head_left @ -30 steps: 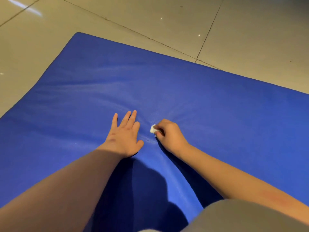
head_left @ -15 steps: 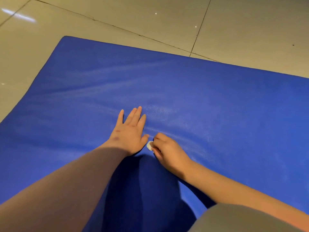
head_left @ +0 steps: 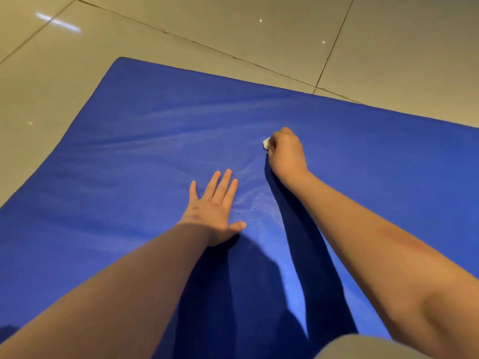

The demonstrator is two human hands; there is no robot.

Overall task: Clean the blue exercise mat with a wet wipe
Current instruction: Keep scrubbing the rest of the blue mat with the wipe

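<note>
The blue exercise mat (head_left: 129, 156) lies flat on the floor and fills most of the view. My left hand (head_left: 215, 206) rests flat on it near the middle, fingers straight and spread. My right hand (head_left: 286, 151) is farther out and to the right, fingers curled round a small white wet wipe (head_left: 266, 143). Only a corner of the wipe shows at the fingertips, pressed to the mat. A faint damp sheen marks the mat between the two hands.
Glossy beige floor tiles (head_left: 233, 29) with dark grout lines surround the mat at the back and left. The mat's far left corner (head_left: 121, 60) is rounded. A grey-clad knee (head_left: 363, 348) sits at the bottom right. Arm shadows fall on the near mat.
My right hand has slid the wipe away from beside my left thumb to a spot farther out and to the right. The left hand stays flat on the mat.
</note>
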